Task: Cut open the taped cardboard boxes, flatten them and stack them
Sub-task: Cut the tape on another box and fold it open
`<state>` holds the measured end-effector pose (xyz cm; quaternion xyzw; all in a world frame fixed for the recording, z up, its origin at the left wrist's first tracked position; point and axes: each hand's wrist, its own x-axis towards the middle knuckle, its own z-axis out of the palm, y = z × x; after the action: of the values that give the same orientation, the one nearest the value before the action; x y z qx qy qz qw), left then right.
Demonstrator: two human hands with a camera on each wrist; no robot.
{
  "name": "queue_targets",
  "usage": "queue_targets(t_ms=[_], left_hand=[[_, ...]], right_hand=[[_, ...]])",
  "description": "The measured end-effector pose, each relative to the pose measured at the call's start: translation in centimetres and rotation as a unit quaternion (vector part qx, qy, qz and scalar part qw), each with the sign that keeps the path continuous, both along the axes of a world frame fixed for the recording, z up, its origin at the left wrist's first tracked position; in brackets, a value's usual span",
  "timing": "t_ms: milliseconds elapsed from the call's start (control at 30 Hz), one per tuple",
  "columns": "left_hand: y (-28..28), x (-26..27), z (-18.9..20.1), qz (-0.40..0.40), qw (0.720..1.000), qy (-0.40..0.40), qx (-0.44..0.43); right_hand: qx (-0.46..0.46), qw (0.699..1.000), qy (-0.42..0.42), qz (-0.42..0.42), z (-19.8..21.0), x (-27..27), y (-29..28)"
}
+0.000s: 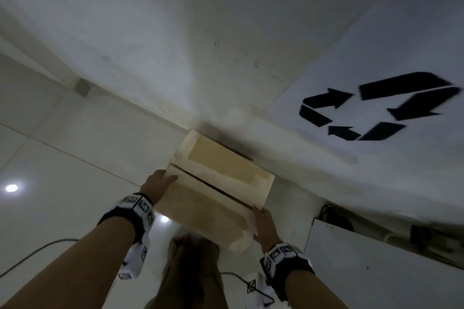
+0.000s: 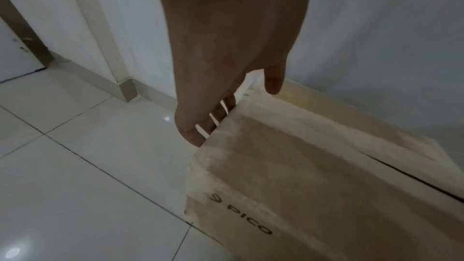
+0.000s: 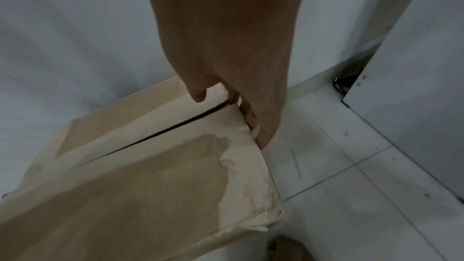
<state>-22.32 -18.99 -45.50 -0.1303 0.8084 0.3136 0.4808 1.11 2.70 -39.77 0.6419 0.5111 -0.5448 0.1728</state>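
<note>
A tan cardboard box (image 1: 216, 188) with pale tape along its edges is held between my two hands at the foot of a white wall. A dark slit runs across its top between the two flaps. My left hand (image 1: 158, 180) presses the box's left side, fingers (image 2: 216, 114) straight down the side and thumb over the top edge. My right hand (image 1: 262, 223) presses the right side the same way, its fingers (image 3: 261, 126) flat against the box (image 3: 150, 176). The near face of the box (image 2: 301, 166) bears the print "PICO". I cannot tell whether the box rests on the floor.
A white sheet with a black recycling symbol (image 1: 376, 105) hangs on the wall at the right. Below it leans a white panel (image 1: 364, 258). A cable (image 1: 37, 251) lies on the glossy tiled floor at the left. My legs (image 1: 190, 271) are under the box's near edge.
</note>
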Motion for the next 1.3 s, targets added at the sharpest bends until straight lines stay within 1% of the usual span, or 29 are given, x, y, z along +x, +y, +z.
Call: queue_targets(t_ms=[33, 100, 133, 167, 267, 367, 467, 533, 633, 767, 867, 967, 1033, 1133, 1233, 1267, 1300], left_hand=[[0.2, 1.1, 3.2, -0.039, 0.999, 0.007, -0.011], [0.4, 3.2, 8.9, -0.054, 0.998, -0.003, -0.02], [0.5, 4.5, 11.0, -0.058, 0.998, 0.001, -0.019], [0.7, 5.6, 13.1, -0.063, 0.998, 0.01, -0.003], [1.4, 8.3, 18.6, -0.045, 0.997, 0.028, 0.056], [2.8, 10.8, 24.7, -0.064, 0.992, 0.061, 0.093], [5.0, 12.8, 29.9, -0.088, 0.984, 0.106, 0.114], [6.6, 14.2, 32.9, -0.106, 0.974, 0.128, 0.151], [8.7, 16.6, 37.0, -0.152, 0.954, 0.162, 0.202], [11.5, 21.3, 43.1, -0.163, 0.924, 0.223, 0.265], [13.6, 25.8, 47.1, -0.183, 0.896, 0.27, 0.301], [15.8, 31.4, 50.0, -0.179, 0.879, 0.307, 0.319], [17.4, 35.7, 51.8, -0.172, 0.867, 0.329, 0.332], [19.8, 41.9, 53.5, -0.164, 0.863, 0.297, 0.374], [22.2, 47.0, 54.5, -0.167, 0.863, 0.25, 0.406], [23.1, 48.5, 55.1, -0.165, 0.867, 0.221, 0.415], [24.0, 50.1, 56.1, -0.153, 0.873, 0.173, 0.43]], right_hand=[[0.009, 0.999, 0.012, -0.029, 1.3, 1.1, -0.4], [0.02, 0.998, 0.025, -0.052, 4.4, 3.7, -1.3], [0.029, 0.998, 0.032, -0.051, 6.4, 5.2, -1.7], [0.041, 0.997, 0.039, -0.053, 8.4, 6.7, -2.1], [0.084, 0.994, 0.041, -0.063, 14.5, 10.5, -2.3], [0.127, 0.986, 0.063, -0.09, 20.0, 14.3, -2.0], [0.17, 0.972, 0.106, -0.124, 24.9, 17.6, -1.0], [0.201, 0.959, 0.136, -0.145, 28.5, 19.2, 0.2], [0.247, 0.936, 0.187, -0.169, 32.7, 22.2, 2.3], [0.311, 0.905, 0.234, -0.17, 37.5, 26.9, 5.4], [0.388, 0.884, 0.217, -0.146, 40.7, 31.8, 8.4], [0.448, 0.871, 0.186, -0.086, 43.7, 38.1, 11.3], [0.473, 0.855, 0.199, -0.071, 45.7, 42.3, 12.6], [0.491, 0.836, 0.226, -0.094, 47.9, 48.1, 14.0], [0.468, 0.828, 0.268, -0.151, 48.8, 53.2, 15.1], [0.464, 0.827, 0.27, -0.163, 48.9, 54.8, 15.3], [0.467, 0.822, 0.276, -0.177, 49.3, 56.2, 15.4]])
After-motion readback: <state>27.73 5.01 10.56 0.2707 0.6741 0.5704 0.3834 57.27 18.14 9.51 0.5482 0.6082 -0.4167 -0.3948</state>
